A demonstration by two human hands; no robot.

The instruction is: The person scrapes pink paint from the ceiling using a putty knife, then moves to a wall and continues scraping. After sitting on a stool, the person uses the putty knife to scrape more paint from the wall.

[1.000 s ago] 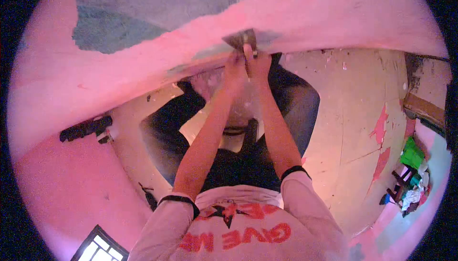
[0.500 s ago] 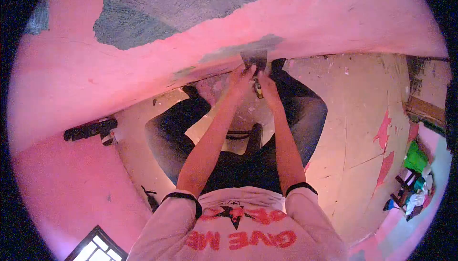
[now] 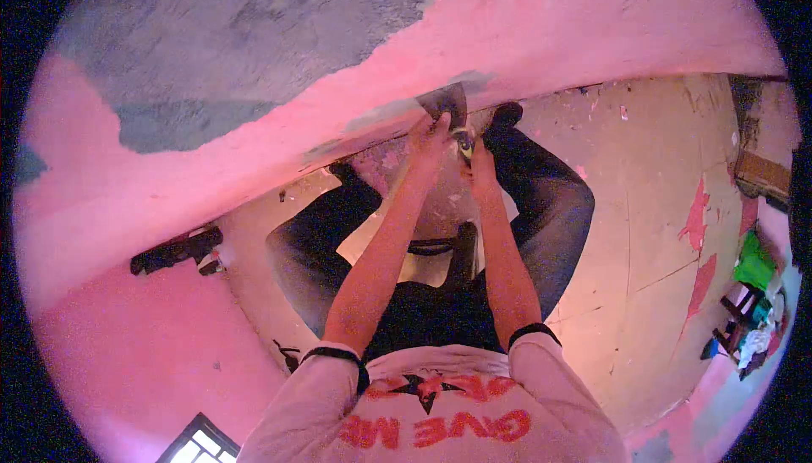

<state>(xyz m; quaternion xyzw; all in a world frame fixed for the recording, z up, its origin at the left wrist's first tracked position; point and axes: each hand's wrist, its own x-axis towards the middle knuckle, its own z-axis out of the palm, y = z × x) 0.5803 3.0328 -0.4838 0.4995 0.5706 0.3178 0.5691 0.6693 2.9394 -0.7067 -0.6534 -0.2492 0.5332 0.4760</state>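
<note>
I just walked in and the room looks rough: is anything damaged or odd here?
Yes. The pink wall has lost paint in big patches, baring grey plaster. Both hands press a scraper against its lower edge. Pink flakes litter the floor.

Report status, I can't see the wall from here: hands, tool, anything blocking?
Both hands on the scraper: left hand near the blade, right hand in a grip on the handle. Blade against the pink wall low down. Nothing blocking.
</note>
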